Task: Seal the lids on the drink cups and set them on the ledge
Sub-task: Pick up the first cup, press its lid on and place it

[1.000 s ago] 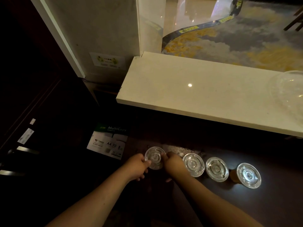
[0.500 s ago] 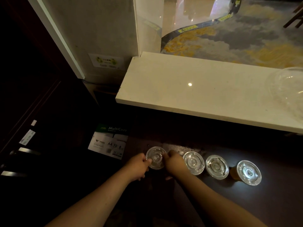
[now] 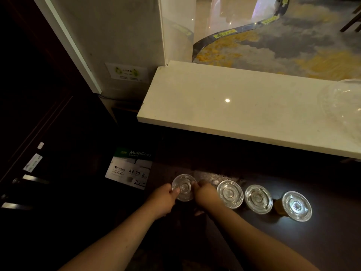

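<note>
Several drink cups with clear round lids stand in a row on a dark counter (image 3: 322, 243). The leftmost cup (image 3: 184, 187) is held from both sides: my left hand (image 3: 163, 200) grips its left rim and my right hand (image 3: 206, 194) its right rim, thumbs on the lid. To its right stand three more lidded cups (image 3: 230, 194) (image 3: 258, 199) (image 3: 297, 205); the last shows amber drink below its lid. The pale stone ledge (image 3: 224, 114) lies above and behind the row.
A stack of clear plastic lids or cups (image 3: 343, 106) rests on the ledge's right end. A box of A4 copy paper (image 3: 130, 169) sits low at the left of the counter. Dark cabinet fronts with metal handles (image 3: 29, 178) fill the left side.
Both hands stay clamped on the leftmost cup; only a slight shift of the fingers and of the camera.
</note>
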### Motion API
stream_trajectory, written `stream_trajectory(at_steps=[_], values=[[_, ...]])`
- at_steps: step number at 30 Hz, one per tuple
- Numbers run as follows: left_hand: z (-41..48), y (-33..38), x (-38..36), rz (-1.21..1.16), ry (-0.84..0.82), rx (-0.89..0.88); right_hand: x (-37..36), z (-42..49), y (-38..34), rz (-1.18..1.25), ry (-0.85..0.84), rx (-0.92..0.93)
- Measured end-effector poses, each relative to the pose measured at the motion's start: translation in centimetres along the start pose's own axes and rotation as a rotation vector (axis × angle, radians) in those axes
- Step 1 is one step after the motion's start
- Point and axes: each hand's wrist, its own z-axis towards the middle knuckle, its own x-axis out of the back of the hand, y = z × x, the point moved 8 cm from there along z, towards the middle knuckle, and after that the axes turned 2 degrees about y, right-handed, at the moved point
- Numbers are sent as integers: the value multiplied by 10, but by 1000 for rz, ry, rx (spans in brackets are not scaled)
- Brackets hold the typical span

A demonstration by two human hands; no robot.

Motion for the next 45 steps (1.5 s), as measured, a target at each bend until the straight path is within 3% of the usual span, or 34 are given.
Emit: stream_trajectory(at_steps=[6, 9, 14, 16, 18, 21, 25, 28, 32, 37, 41, 45], values=[[-1, 33, 30, 185, 215, -57, -3, -8, 14, -26, -23, -20], [-1, 38, 24, 220, 193, -89, -11, -10, 21, -3, -63, -19], [-6, 16, 15, 138, 173, -50, 1, 4, 6, -35, 69, 58], [-14, 23, 20, 253, 310, -117, 2, 7, 6, -11, 108, 49], [-22, 48, 16, 412, 418, -306, 0, 11, 11, 47, 93, 20], [-20, 75, -15, 606, 307, -485, -6, 14, 21, 261, 7, -60], [-2, 62, -43, 791, 162, -425, -14, 15, 40, 679, 0, -194], [3, 61, -43, 829, 132, -394, -13, 13, 40, 721, 7, -215], [-4, 80, -15, 571, 206, -433, -10, 5, 29, 729, -43, -182], [-46, 140, 60, 80, 254, -518, 22, -28, -33, 827, -264, -54], [-108, 235, 125, -211, 238, -758, 102, -75, -121, 955, -394, 194], [-177, 327, 185, -295, 160, -883, 205, -150, -214, 891, -344, 538]])
